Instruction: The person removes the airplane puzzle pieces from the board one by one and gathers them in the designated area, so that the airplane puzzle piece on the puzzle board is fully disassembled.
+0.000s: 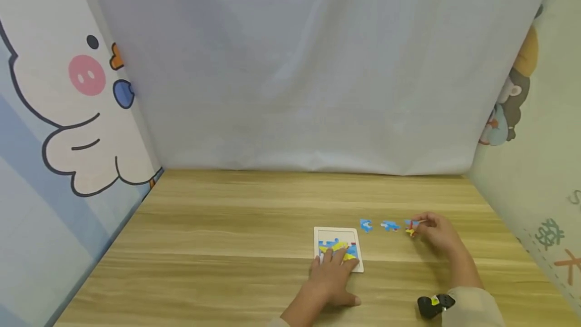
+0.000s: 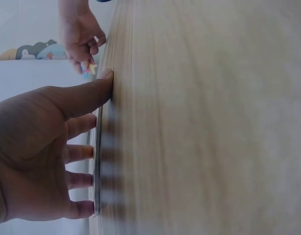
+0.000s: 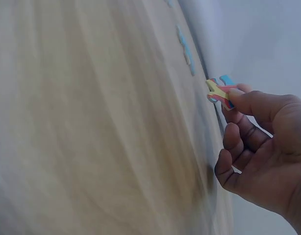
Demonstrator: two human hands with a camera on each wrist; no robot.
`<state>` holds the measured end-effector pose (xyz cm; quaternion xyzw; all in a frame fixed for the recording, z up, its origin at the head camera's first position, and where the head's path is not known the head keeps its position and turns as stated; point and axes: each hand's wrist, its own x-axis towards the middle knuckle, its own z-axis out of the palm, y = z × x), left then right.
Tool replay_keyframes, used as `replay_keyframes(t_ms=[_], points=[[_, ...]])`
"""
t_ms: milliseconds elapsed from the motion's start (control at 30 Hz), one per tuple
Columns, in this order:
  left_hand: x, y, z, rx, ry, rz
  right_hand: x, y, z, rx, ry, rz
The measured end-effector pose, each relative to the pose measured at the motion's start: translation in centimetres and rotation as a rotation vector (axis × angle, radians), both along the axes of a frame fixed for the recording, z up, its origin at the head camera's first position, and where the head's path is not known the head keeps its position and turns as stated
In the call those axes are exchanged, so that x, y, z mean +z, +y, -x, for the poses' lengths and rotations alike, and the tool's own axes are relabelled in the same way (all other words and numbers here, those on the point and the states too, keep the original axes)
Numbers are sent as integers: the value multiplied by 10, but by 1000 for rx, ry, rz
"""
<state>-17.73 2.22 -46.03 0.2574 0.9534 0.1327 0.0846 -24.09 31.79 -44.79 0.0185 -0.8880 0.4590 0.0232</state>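
Note:
My left hand rests with spread fingers on a white-framed jigsaw puzzle board, whose lower part holds fitted blue and yellow pieces. The left wrist view shows its fingertips on the board's edge and the thumb near the tabletop. Between thumb and fingertips my right hand pinches a puzzle piece coloured red, yellow and blue, held off the tabletop. To the left of that hand lie two loose blue puzzle pieces, one nearer piece and another piece close to the board's upper right corner.
The wooden table runs back to a grey-white curtain. Printed walls stand at both sides. A black device is at the right sleeve.

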Motion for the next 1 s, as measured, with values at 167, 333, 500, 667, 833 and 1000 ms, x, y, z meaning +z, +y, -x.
replay_keyframes(t_ms=[167, 333, 500, 667, 833, 1000], points=[[1, 0, -1, -4, -12, 2, -6, 6, 6, 10, -40, 33], [2, 0, -2, -8, 2, 4, -10, 6, 11, 2, -44, -3], [3, 0, -2, -17, 39, 14, -7, 4, 14, -17, -41, -40], [3, 0, -2, -15, 53, 20, -5, 4, 17, -57, -44, -151], [5, 1, -3, -11, 45, 11, -3, 5, 16, -79, -63, -190], [6, 0, -4, -11, 59, 26, -1, 3, 13, -94, -55, -172]])
